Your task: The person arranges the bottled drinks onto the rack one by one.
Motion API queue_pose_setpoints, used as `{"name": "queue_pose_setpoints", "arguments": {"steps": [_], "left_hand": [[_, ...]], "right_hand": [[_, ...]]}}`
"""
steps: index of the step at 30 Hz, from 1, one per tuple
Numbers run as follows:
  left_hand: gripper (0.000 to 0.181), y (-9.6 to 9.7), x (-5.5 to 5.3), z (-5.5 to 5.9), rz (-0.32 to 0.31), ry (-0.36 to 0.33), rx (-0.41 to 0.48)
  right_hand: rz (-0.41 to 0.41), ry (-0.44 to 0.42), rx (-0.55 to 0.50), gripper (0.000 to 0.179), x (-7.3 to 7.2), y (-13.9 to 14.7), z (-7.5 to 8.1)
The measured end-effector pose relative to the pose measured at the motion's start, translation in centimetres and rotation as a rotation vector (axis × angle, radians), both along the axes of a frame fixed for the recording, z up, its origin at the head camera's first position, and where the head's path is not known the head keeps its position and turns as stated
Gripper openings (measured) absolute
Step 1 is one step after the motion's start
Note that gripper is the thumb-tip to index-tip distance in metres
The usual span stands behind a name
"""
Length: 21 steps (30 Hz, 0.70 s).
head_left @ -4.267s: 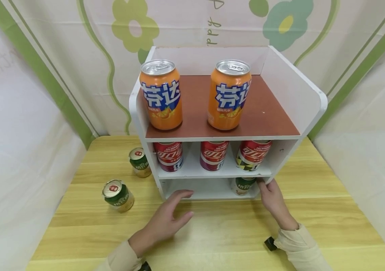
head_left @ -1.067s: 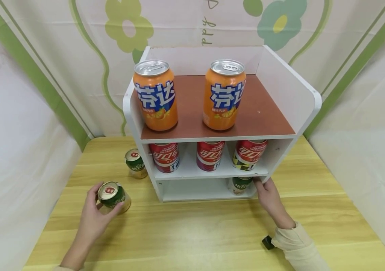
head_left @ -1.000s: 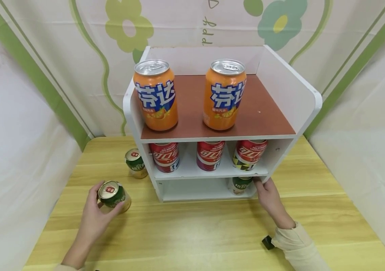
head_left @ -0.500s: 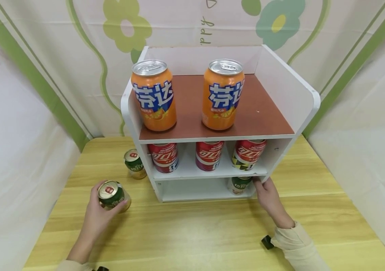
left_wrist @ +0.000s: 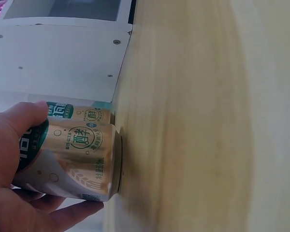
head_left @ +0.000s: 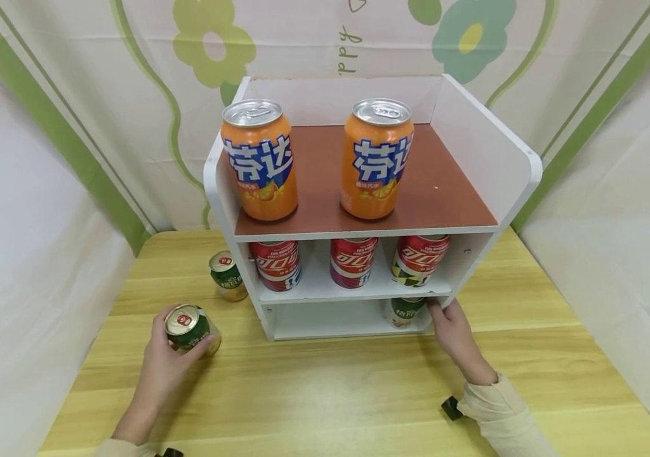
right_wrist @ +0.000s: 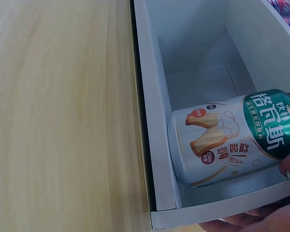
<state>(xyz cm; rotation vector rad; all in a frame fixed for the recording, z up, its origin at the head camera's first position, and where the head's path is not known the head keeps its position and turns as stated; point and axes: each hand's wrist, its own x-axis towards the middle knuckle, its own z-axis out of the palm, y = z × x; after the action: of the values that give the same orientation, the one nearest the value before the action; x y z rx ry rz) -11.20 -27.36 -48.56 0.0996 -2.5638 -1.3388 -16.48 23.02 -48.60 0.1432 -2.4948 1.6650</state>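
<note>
My left hand curls its thumb and fingers round a green-and-gold drink can on the table, left of the white shelf unit. The can stands upright, its base right at the tabletop. A second such can stands behind it, close to the unit's left side. At the unit's lower right corner, my right hand grips the side panel, thumb inside and fingers outside. Just by that thumb, a matching green-and-white can stands in the bottom compartment.
Two orange soda cans stand on the unit's brown top board. Three red cola cans line the middle shelf. The wooden table runs up to fabric walls on both sides and behind the unit.
Since the oldest frame, my left hand has moved left from in front of the unit and taken hold of the nearer green-and-gold can. My right hand has stayed at the panel.
</note>
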Motion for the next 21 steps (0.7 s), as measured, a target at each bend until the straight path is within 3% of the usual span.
{"name": "queue_pose_setpoints", "arguments": {"steps": [14,21], "left_hand": [[0.09,-0.2,0.8,0.0,-0.013,0.044,-0.024],[0.088,-0.3,1.1,0.0,-0.017,0.027,-0.051]], "right_hand": [[0.001,0.009,0.011,0.05,-0.1,0.1,-0.1],[-0.002,0.0,0.02,0.051,-0.1,0.2,-0.2]]}}
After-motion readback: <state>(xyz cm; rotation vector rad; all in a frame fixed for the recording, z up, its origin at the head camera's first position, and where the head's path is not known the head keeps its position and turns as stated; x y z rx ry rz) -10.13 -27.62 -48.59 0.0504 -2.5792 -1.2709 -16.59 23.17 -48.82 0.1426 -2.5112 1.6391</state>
